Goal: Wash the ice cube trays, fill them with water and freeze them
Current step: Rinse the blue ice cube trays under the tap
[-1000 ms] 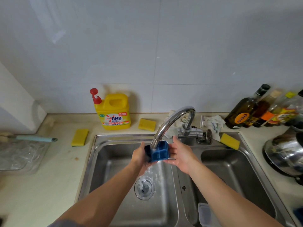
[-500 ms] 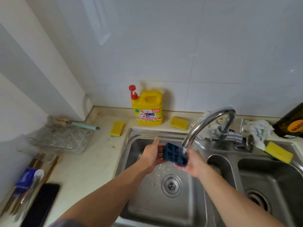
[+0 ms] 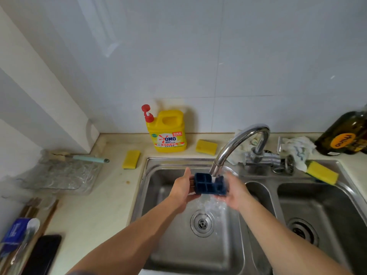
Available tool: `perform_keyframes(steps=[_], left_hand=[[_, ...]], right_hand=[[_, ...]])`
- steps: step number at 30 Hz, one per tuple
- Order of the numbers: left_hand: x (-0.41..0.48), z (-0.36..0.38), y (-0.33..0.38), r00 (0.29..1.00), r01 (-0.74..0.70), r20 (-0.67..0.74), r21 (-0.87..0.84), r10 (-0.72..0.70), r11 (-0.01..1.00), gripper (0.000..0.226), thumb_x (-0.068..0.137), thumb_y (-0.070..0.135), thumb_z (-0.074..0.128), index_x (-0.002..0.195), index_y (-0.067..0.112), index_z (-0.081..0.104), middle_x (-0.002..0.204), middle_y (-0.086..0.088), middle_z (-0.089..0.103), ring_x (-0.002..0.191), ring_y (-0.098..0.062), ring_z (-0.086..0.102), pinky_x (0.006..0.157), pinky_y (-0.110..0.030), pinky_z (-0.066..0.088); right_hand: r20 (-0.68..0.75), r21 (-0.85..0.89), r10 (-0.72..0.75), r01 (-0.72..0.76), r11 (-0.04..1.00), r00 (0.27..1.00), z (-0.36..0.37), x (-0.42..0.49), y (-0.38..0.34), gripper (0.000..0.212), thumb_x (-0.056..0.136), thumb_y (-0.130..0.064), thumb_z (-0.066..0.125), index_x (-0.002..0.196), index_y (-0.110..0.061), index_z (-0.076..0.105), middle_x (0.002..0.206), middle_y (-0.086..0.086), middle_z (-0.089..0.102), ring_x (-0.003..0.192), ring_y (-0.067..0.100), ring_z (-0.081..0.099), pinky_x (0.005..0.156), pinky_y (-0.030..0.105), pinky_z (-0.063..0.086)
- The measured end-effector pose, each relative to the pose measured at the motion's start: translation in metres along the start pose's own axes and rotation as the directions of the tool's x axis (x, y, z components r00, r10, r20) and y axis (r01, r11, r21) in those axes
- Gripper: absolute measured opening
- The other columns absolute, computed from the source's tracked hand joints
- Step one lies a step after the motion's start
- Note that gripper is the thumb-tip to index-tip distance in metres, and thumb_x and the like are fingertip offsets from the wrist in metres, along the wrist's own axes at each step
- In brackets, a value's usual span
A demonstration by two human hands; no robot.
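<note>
Left hand (image 3: 181, 190): wrapped round the left end of the blue ice cube tray (image 3: 208, 185).
Right hand (image 3: 235, 192): cupped round the tray's right end.
Ice cube tray: held between both hands over the left basin of the steel sink (image 3: 147, 161), compartments up, just under the tap (image 3: 238, 141).
Water: runs into a far compartment and spills down above the drain (image 3: 202, 223).
Worktop, back edge: yellow OMO detergent bottle (image 3: 168, 133), a yellow sponge (image 3: 131, 159) to its left, another sponge (image 3: 206, 147) to its right, and a crumpled cloth (image 3: 297, 149) behind the tap.
Right corner: dark oil bottle (image 3: 343, 135).
Left edge: clear glass tray (image 3: 65, 175).
</note>
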State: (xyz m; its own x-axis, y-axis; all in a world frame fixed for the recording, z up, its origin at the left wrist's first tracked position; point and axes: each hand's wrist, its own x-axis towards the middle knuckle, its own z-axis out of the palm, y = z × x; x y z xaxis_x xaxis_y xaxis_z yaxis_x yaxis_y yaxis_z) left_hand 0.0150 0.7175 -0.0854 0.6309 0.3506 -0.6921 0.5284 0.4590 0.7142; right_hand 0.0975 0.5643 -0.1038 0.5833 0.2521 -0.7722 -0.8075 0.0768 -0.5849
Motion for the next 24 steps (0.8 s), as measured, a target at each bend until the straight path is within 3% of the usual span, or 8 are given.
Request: perform_keyframes(steps=[3,7,10,14,18,20,22,24], left_hand=[[0.006,0.016,-0.005,0.995,0.080,0.062,-0.114,-0.073,0.990,0.056,0.105,0.057,0.034,0.113,0.012,0.066,0.109,-0.011,0.074,0.104,-0.030,0.070,0.084,-0.044,0.058],[0.002,0.048,-0.014,0.971,0.157,0.213,-0.207,-0.112,0.966,0.066,0.105,0.060,0.026,0.125,0.009,0.062,0.123,-0.017,0.069,0.109,-0.031,0.068,0.081,-0.042,0.056],[0.001,0.063,-0.019,0.938,0.201,0.316,-0.169,-0.140,0.965,0.080,0.102,0.068,0.019,0.121,0.005,0.066,0.126,-0.021,0.068,0.115,-0.033,0.065,0.095,-0.047,0.055],[0.011,0.052,-0.011,0.946,0.227,0.283,-0.223,-0.160,0.948,0.093,0.099,0.072,0.012,0.139,-0.001,0.054,0.132,-0.023,0.064,0.119,-0.038,0.062,0.106,-0.048,0.047],[0.016,0.039,-0.004,0.943,0.236,0.299,-0.282,-0.148,0.930,0.089,0.101,0.070,0.016,0.148,-0.002,0.040,0.142,-0.028,0.055,0.128,-0.044,0.056,0.117,-0.055,0.036],[0.016,0.036,-0.005,0.950,0.200,0.284,-0.251,-0.126,0.947,0.089,0.101,0.070,0.015,0.140,-0.002,0.050,0.121,-0.027,0.069,0.109,-0.036,0.067,0.108,-0.051,0.044],[0.019,0.030,-0.003,0.970,0.175,0.211,-0.261,-0.120,0.949,0.087,0.102,0.068,0.017,0.134,-0.003,0.055,0.123,-0.030,0.065,0.090,-0.029,0.070,0.099,-0.048,0.053],[0.022,0.021,-0.001,0.980,0.160,0.163,-0.295,-0.116,0.942,0.082,0.102,0.067,0.018,0.129,0.001,0.059,0.124,-0.024,0.067,0.100,-0.033,0.069,0.085,-0.045,0.056]], right_hand=[[-0.037,-0.057,-0.111,0.109,0.992,0.993,-0.014,-0.009,-0.014,0.038,0.103,-0.044,0.054,0.111,-0.009,0.064,0.103,0.016,0.074,0.091,0.033,0.075,0.066,0.041,0.060],[-0.110,-0.103,-0.213,0.202,0.974,0.971,-0.039,-0.020,-0.029,0.039,0.103,-0.046,0.053,0.111,-0.011,0.066,0.106,0.013,0.074,0.090,0.028,0.076,0.068,0.040,0.061],[-0.248,-0.151,-0.234,0.201,0.968,0.940,-0.051,-0.029,-0.028,0.032,0.104,-0.045,0.051,0.111,-0.016,0.064,0.107,0.010,0.071,0.094,0.027,0.072,0.072,0.039,0.059],[-0.116,-0.310,-0.280,0.233,0.922,0.953,-0.037,-0.034,-0.012,0.038,0.104,-0.049,0.048,0.107,-0.017,0.068,0.101,0.008,0.075,0.088,0.021,0.075,0.071,0.033,0.059],[-0.055,-0.228,-0.220,0.202,0.952,0.974,-0.031,-0.035,-0.014,0.045,0.104,-0.051,0.047,0.118,-0.012,0.065,0.109,0.012,0.073,0.101,0.025,0.072,0.085,0.039,0.058],[-0.062,-0.197,-0.190,0.175,0.965,0.980,-0.030,-0.035,-0.014,0.044,0.104,-0.049,0.048,0.123,-0.012,0.063,0.113,0.014,0.071,0.104,0.027,0.070,0.093,0.044,0.057],[-0.005,-0.213,-0.181,0.176,0.961,0.984,-0.024,-0.036,-0.012,0.041,0.104,-0.049,0.047,0.120,-0.015,0.063,0.113,0.011,0.070,0.102,0.025,0.070,0.088,0.040,0.059],[0.064,-0.192,-0.168,0.177,0.965,0.984,-0.016,-0.039,-0.013,0.035,0.105,-0.051,0.044,0.108,-0.020,0.062,0.107,0.007,0.069,0.099,0.022,0.070,0.081,0.037,0.059]])
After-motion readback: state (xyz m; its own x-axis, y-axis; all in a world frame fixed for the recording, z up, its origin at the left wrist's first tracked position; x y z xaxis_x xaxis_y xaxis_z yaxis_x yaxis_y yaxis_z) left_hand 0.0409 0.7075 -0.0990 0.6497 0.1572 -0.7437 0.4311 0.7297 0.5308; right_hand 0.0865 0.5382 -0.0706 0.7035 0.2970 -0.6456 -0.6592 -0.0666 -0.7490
